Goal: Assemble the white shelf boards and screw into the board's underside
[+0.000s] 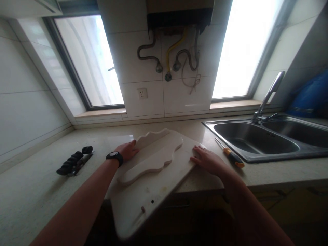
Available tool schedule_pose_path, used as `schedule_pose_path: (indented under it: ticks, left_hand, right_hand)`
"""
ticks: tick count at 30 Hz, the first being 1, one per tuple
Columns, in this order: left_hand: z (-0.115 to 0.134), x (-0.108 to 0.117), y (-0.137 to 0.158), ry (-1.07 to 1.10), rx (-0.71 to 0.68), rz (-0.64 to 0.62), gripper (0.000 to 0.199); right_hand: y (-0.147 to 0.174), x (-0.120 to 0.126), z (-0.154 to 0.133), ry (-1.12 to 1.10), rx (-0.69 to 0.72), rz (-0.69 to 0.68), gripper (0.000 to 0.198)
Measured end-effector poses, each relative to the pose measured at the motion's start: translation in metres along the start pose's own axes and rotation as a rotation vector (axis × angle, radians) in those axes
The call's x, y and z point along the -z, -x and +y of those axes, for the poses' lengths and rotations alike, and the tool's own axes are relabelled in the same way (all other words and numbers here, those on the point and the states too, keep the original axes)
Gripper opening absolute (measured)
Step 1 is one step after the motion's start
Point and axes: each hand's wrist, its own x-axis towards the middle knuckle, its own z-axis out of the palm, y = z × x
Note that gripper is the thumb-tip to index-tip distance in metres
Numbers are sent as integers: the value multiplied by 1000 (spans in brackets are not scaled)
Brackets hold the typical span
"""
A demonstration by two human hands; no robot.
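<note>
A large white board lies aslant on the counter, its near corner jutting past the front edge. Two raised white pieces with wavy edges stand on it: a back piece and a front piece. My left hand, with a black watch on the wrist, grips the board's left edge, thumb on top beside the back wavy piece. My right hand holds the board's right edge, with fingers and thumb over its top face. A small peg and a dark hole show near the board's close end.
Right of the board lies an orange-and-black screwdriver, beside the steel double sink with its tap. Black strapped gear rests on the counter at left. Pipes hang on the tiled wall above a socket.
</note>
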Motion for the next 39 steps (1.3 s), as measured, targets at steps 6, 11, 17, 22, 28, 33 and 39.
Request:
schedule_pose_path:
  ticks: [6, 11, 17, 22, 28, 33, 39]
  left_hand:
    - [2, 5, -8, 6, -54, -17, 50]
    - [14, 8, -14, 10, -28, 48, 53]
    - [9, 17, 36, 169, 121, 154, 64]
    - [-16, 5, 121, 404, -43, 138, 52]
    - [-35, -37, 155, 382, -22, 161, 52]
    - [-42, -41, 136, 313, -37, 174, 53]
    - [-53, -33, 116, 307, -63, 162, 56]
  right_hand:
    - [43, 18, -11, 51, 63, -4, 93]
    - [62, 16, -26, 92, -58, 48, 100]
    - [92, -8, -31, 165, -152, 240, 104]
    - [111, -26, -41, 176, -123, 377, 100]
    - [109, -23, -66, 201, -190, 342, 101]
    - [106, -18, -86, 227, -212, 345, 94]
    - [96, -20, -96, 228, -200, 332, 92]
